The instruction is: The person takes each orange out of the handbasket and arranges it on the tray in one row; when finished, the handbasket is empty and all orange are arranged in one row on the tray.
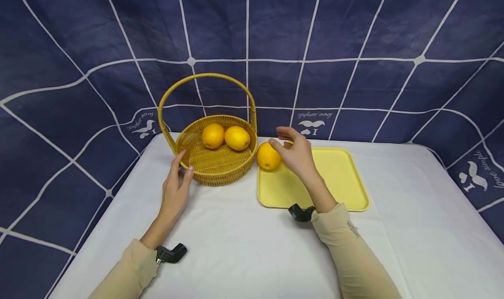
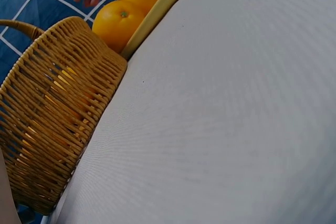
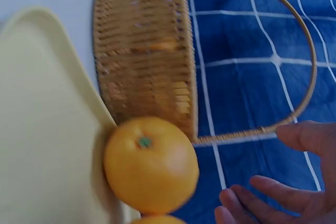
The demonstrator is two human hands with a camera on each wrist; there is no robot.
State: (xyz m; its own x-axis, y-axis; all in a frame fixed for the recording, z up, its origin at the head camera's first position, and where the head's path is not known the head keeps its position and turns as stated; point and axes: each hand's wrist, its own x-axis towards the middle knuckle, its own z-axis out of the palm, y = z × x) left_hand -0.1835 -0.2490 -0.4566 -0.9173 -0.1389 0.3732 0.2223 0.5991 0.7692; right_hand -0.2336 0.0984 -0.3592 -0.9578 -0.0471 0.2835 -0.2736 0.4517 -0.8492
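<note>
White cloth [image 1: 244, 246] under basket [image 1: 220, 179], tray [image 1: 334, 181], oranges [image 1: 269, 156]

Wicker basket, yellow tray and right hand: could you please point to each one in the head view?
Wicker basket [image 1: 222, 179]: head view, on its front outer wall.
Yellow tray [image 1: 339, 176]: head view, on its bare right part.
Right hand [image 1: 298, 155]: head view, mid-hand.

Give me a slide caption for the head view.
Left hand at a wicker basket of fruit, right hand beside an orange at the corner of a yellow tray.
</note>
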